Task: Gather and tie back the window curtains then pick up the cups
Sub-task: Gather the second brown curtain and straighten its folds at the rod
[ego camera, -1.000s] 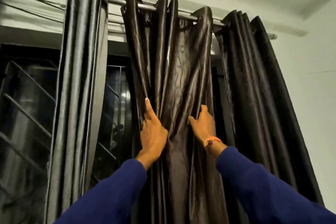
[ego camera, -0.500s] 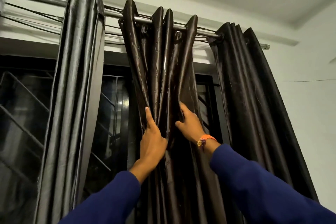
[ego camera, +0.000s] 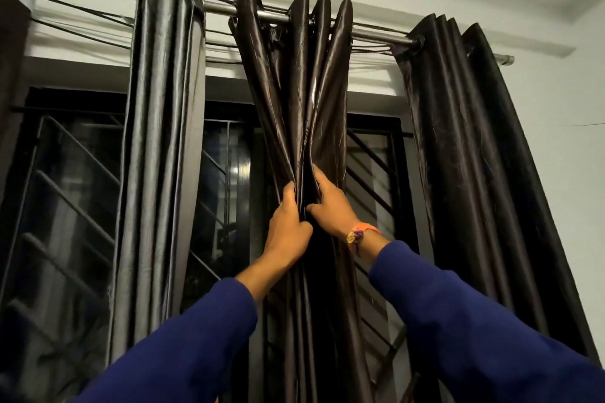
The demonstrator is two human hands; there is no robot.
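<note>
Three dark satin curtains hang from a metal rod [ego camera: 370, 33] over a barred window. The middle curtain [ego camera: 304, 88], dark brown, is squeezed into a narrow bundle at chest height. My left hand [ego camera: 288, 222] grips its left folds and my right hand [ego camera: 330, 206], with an orange band on the wrist, grips its right folds; the two hands nearly touch. A grey curtain [ego camera: 160, 141] hangs bunched to the left and a black curtain [ego camera: 474, 157] to the right. No cups are in view.
Behind the curtains is a dark window with a black metal grille [ego camera: 65, 193]. Thin wires [ego camera: 82, 13] run along the rod. A white wall [ego camera: 569, 101] lies to the right and a dark panel [ego camera: 9, 69] at the far left.
My right hand slid left, pushing the middle curtain's right folds together, and my left hand closed on the fabric. The curtain went from spread to tightly gathered. The view tilted slightly.
</note>
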